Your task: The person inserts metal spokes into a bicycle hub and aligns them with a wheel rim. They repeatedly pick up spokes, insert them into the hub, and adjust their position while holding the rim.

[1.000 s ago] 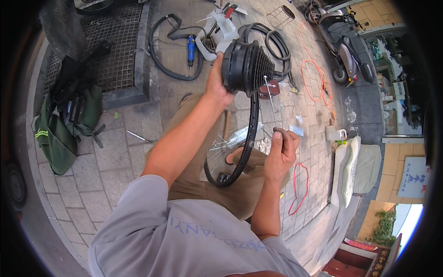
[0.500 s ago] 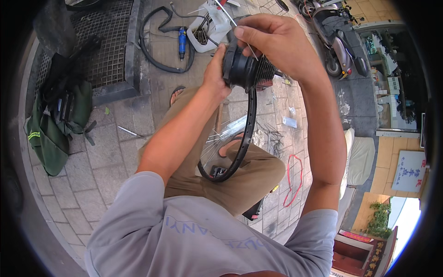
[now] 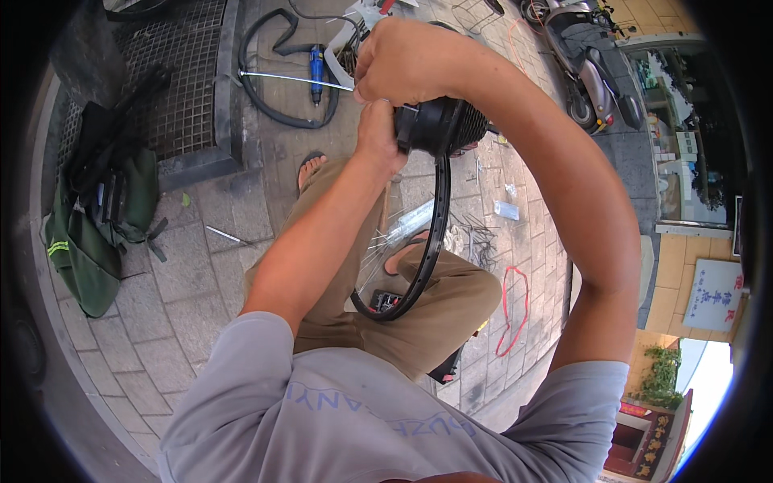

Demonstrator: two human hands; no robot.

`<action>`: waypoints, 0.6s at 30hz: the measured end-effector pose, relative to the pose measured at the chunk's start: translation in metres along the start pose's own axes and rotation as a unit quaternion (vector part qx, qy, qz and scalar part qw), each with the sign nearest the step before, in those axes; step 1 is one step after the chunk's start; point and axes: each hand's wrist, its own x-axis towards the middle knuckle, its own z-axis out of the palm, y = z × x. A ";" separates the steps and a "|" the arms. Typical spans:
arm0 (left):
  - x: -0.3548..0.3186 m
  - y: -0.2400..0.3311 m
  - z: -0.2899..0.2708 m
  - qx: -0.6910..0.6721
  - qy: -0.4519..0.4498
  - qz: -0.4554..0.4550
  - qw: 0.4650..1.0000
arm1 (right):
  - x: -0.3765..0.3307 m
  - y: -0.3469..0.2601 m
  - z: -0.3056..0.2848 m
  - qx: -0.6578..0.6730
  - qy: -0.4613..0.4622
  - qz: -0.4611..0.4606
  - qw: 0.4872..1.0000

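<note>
A black wheel hub (image 3: 433, 126) with a ribbed sprocket cluster on its right side is held up in front of me. My left hand (image 3: 378, 135) is closed around its left side. My right hand (image 3: 407, 60) arches over the hub, fingers pinched on a long silver spoke (image 3: 294, 78) that points out to the left. The spoke's other end reaches toward the hub's flange; my fingers hide part of it. Below the hub, a black wheel rim (image 3: 440, 201) with holes along it curves down between my legs.
A blue screwdriver-like tool (image 3: 317, 74) lies inside a black rubber loop (image 3: 250, 101), near a white container (image 3: 345, 55). Loose spokes (image 3: 475, 237), a clear packet (image 3: 506, 210) and a red cord (image 3: 506, 346) lie at right. A green bag (image 3: 84, 241) rests left, below a metal grate (image 3: 189, 72).
My right hand has moved left across the hub, turning the spoke from pointing up and left to nearly level, pointing left. My left hand stays on the hub.
</note>
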 end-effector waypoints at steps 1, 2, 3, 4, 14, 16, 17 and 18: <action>-0.001 0.003 0.004 0.005 -0.003 0.004 1.000 | 0.001 0.001 -0.001 -0.004 -0.012 0.000 1.000; -0.004 0.004 0.009 0.001 0.014 0.014 1.000 | 0.000 -0.002 -0.002 0.005 -0.025 0.009 1.000; -0.008 0.003 0.014 -0.002 0.030 0.024 0.999 | 0.001 -0.002 -0.001 0.004 -0.020 0.011 1.000; -0.012 0.006 0.021 -0.006 0.047 0.037 0.998 | 0.002 -0.003 0.000 0.002 -0.014 0.010 1.000; -0.013 0.016 0.022 -0.002 0.072 0.067 0.995 | 0.002 -0.025 -0.008 -0.069 -0.008 0.016 0.997; -0.018 0.016 0.027 0.003 0.078 0.076 0.994 | 0.000 -0.029 -0.011 -0.102 -0.028 -0.004 0.994; -0.016 0.014 0.023 0.013 0.056 0.079 0.995 | -0.004 -0.035 -0.016 -0.123 -0.046 -0.015 0.991; -0.013 0.010 0.015 0.023 0.033 0.082 0.996 | -0.007 -0.040 -0.018 -0.144 -0.064 -0.026 0.987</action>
